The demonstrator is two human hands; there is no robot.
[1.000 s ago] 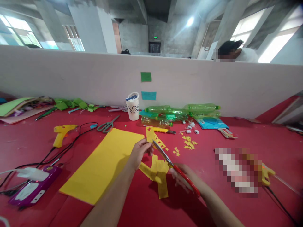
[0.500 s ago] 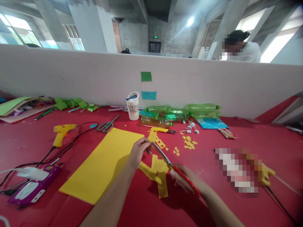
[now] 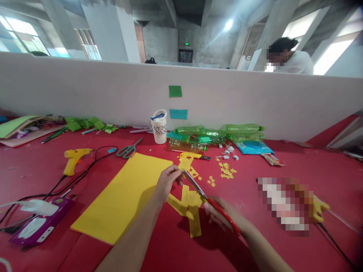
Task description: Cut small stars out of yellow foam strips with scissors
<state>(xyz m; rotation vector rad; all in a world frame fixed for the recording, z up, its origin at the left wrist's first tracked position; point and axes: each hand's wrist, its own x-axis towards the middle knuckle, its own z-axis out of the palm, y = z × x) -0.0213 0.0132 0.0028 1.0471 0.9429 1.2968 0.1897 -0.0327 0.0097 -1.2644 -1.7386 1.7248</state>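
Note:
My left hand (image 3: 169, 182) pinches a small piece of yellow paper (image 3: 183, 171) between thumb and fingers. Wrapped round the red handles of a pair of scissors (image 3: 195, 184), my right hand (image 3: 219, 212) points the blades up and left, with the tips at the held paper. How far the blades are parted is hard to see. Below both hands lie several yellow paper strips (image 3: 195, 223), overlapping. Just beyond the fingertips rest yellow scraps with star-shaped holes (image 3: 193, 172). Small yellow paper stars (image 3: 227, 173) are scattered to their right.
A large yellow sheet (image 3: 124, 196) lies left, near grey scissors (image 3: 129, 150), a yellow glue gun (image 3: 75, 158) and a purple power strip (image 3: 42, 223). Behind are a yellow cutter (image 3: 191, 155), a white cup (image 3: 159, 128) and green bottles (image 3: 212, 133). Another glue gun (image 3: 319, 209) sits right.
The yellow paper showing at my left fingertips looks smaller than before, and more of the yellow scrap behind it is visible. Both hands and the scissors have barely moved.

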